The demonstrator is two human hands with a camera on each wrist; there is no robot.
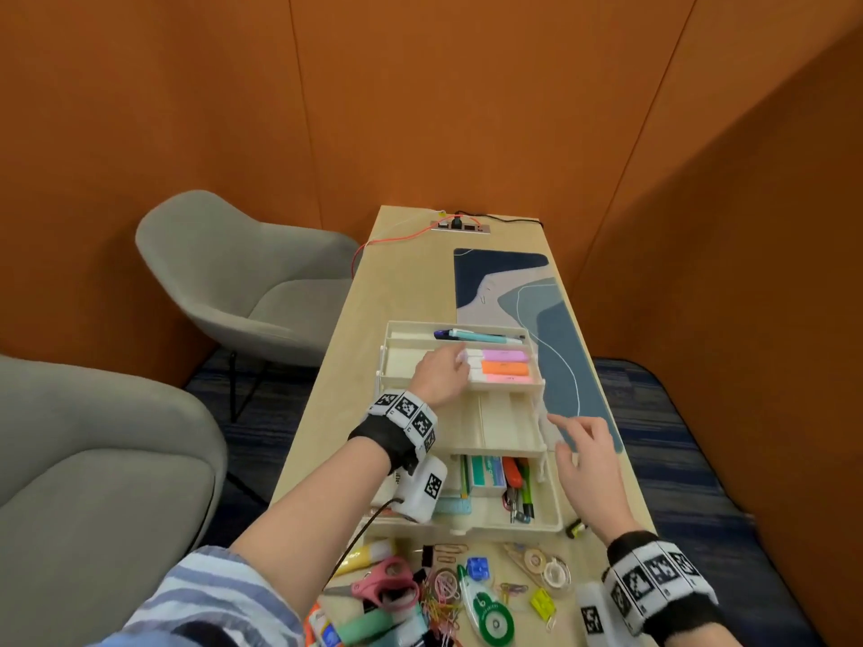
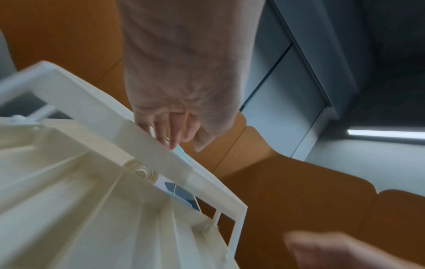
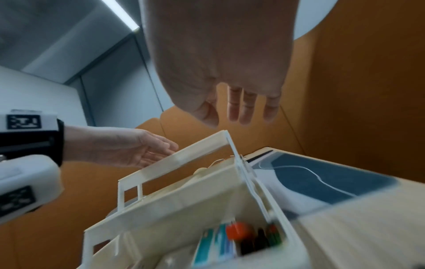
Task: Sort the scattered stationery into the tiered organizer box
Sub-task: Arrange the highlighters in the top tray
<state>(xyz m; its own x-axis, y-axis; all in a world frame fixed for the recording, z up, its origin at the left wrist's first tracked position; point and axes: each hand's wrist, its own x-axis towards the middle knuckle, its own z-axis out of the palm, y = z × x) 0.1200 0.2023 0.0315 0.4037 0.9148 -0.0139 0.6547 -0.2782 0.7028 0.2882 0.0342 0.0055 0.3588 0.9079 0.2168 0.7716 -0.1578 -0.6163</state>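
Observation:
The cream tiered organizer (image 1: pixel 499 445) stands fanned out on the wooden table. My left hand (image 1: pixel 453 364) reaches into its second tier, straight fingers touching the white caps of the pink and orange highlighters (image 1: pixel 506 366); in the right wrist view the same hand (image 3: pixel 149 151) lies flat at the tier's rim. My right hand (image 1: pixel 583 441) hovers beside the organizer's right side, relaxed and holding nothing. Pens (image 1: pixel 481 337) lie in the top tier. A teal box (image 1: pixel 488 471) and an orange cutter (image 1: pixel 513 471) sit in the bottom tier. The third tier looks bare.
Loose stationery lies at the near table edge: pink scissors (image 1: pixel 387 583), green correction tape (image 1: pixel 490 618), tape rolls (image 1: pixel 546 565), paper clips (image 1: pixel 443 595). A blue desk mat (image 1: pixel 560 329) lies behind the organizer. Grey chairs (image 1: pixel 243 273) stand left; a socket with cables (image 1: pixel 460 224) is far.

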